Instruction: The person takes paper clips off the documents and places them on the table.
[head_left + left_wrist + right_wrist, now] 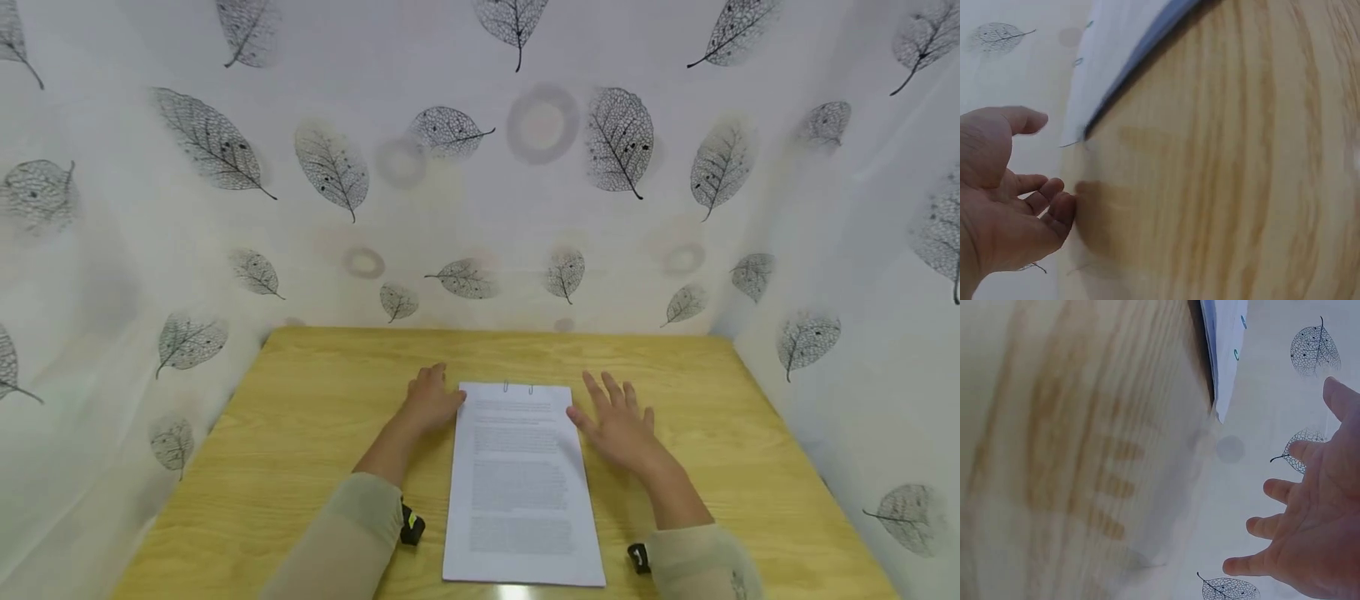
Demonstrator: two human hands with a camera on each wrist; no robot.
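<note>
A stack of printed paper sheets (517, 483) lies on the wooden table, its long side running away from me. Two paper clips (531, 389) grip its far edge, and they show as small green loops in the right wrist view. My left hand (433, 402) is beside the stack's far left corner, fingers loosely bent, thumb toward the paper edge. Off the far right corner, my right hand (618, 429) has its fingers spread, palm down, thumb near the edge. Neither hand holds anything. The stack's side edge (1141, 59) shows in the left wrist view.
The wooden table (315, 467) has pale leaf-printed sheeting (465, 208) rising behind it and along both sides. A black wrist device (411, 527) sits by the left sleeve, and another (639, 558) by the right sleeve.
</note>
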